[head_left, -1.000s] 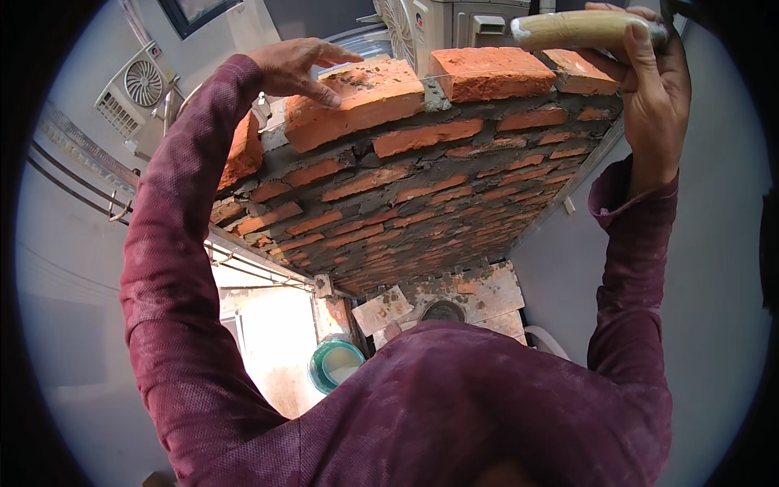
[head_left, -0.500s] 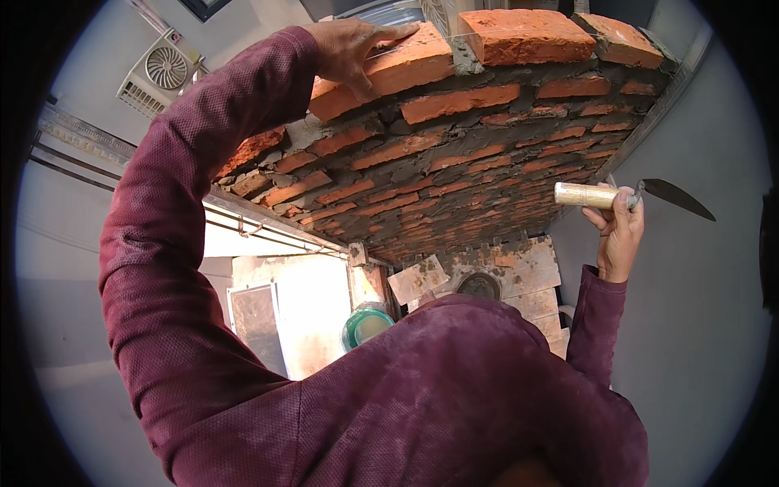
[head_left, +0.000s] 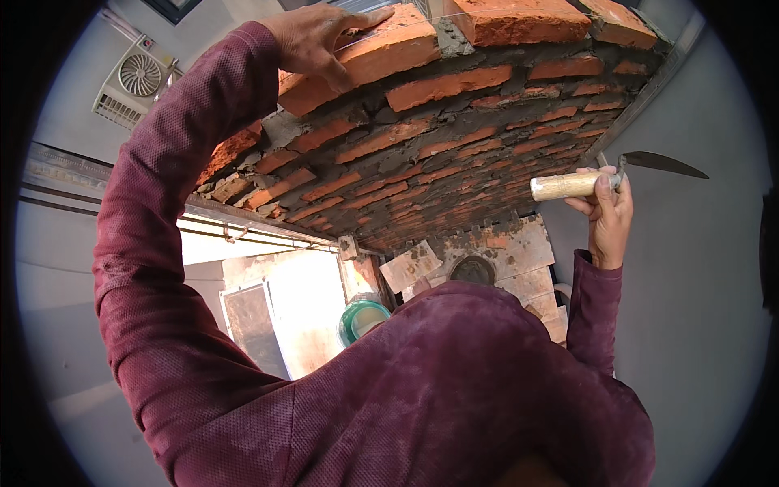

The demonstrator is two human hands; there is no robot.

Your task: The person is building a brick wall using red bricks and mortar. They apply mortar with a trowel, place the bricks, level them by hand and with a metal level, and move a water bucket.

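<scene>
My left hand point(head_left: 315, 39) grips an orange brick point(head_left: 393, 49) at the left of the wall's top course. Its fingers stretch over the upper side, and the thumb presses the near face. Grey mortar point(head_left: 453, 39) fills the joint between this brick and another brick point(head_left: 527, 23) to its right. Off to the right of the wall, my right hand point(head_left: 610, 223) is closed around a trowel point(head_left: 561, 187) by its pale wooden handle. The trowel's dark blade points right, away from the bricks.
A thin string point(head_left: 487, 11) runs along the top course. Below it drops the brick wall point(head_left: 450, 88) with rough mortar joints. A round mortar container point(head_left: 472, 271) and a green bucket point(head_left: 363, 318) stand low down. A fan unit point(head_left: 138, 77) hangs at the left.
The whole view has shifted slightly, so the wall sits further left and up. The trowel has turned, its blade now nearer level. My left hand stays on the same brick.
</scene>
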